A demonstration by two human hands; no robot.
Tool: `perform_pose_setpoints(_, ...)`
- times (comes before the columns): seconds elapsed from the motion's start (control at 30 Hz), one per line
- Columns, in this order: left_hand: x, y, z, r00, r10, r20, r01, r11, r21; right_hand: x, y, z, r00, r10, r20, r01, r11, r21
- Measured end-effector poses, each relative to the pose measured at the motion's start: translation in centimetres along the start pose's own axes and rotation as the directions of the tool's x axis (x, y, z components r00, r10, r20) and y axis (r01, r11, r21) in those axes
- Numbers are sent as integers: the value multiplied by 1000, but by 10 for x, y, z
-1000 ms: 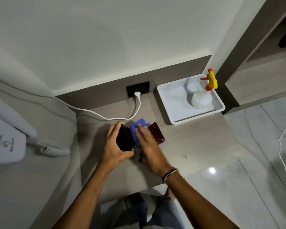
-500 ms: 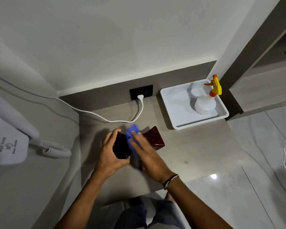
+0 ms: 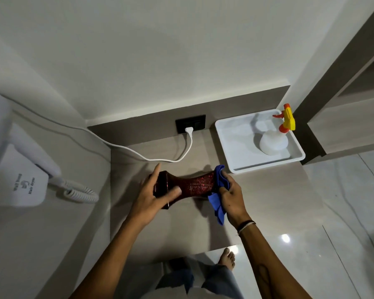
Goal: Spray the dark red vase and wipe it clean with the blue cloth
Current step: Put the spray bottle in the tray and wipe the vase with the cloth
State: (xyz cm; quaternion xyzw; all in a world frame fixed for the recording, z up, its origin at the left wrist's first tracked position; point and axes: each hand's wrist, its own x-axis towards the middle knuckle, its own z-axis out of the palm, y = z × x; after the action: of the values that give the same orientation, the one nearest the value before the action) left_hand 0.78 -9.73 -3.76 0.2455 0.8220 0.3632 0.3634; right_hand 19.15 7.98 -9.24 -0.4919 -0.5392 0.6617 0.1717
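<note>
The dark red vase (image 3: 190, 186) lies on its side across the counter (image 3: 257, 201), held lengthwise btwn both hands, near the middle of the surface. Left hand (image 3: 156, 195) is clamped on the vase's left end — thumb over the top face, fingers spread behind it. Right hand (image 3: 231, 195) has its fingers closed around the bunched blue cloth (image 3: 217, 190), pressing it onto the vase's right end; a tail of cloth hangs toward the near edge.

Spray bottle (image 3: 274, 137) stands in the white tray (image 3: 227, 147), far right, well apart from the hands, so the step looks like wiping, w/ spraying likely done.

To do it well: keep the left grip firm so the vase can't roll, wrap the cloth round the flared end and pull along the narrow waist — then turn the vase to reach the underside. Glossy surface prob. slippery when wet, so don't lift it high.
</note>
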Motion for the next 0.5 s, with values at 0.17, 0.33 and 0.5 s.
perform_pose_setpoints(0.17,-7,-5,6,990,144,-11,-134,944,300,-11,3,5,970,-237,58,242,903,-356)
perform_pose_setpoints(0.33,-2,-6,12,956,235,-174,-178,940,292,-43,17,38,842,-343,416,538,570,-621)
perform_pose_setpoints(0.5,-3,-8,16,940,275,-203,-210,933,291,-66,6,74,645,-480,595,755,522,-397)
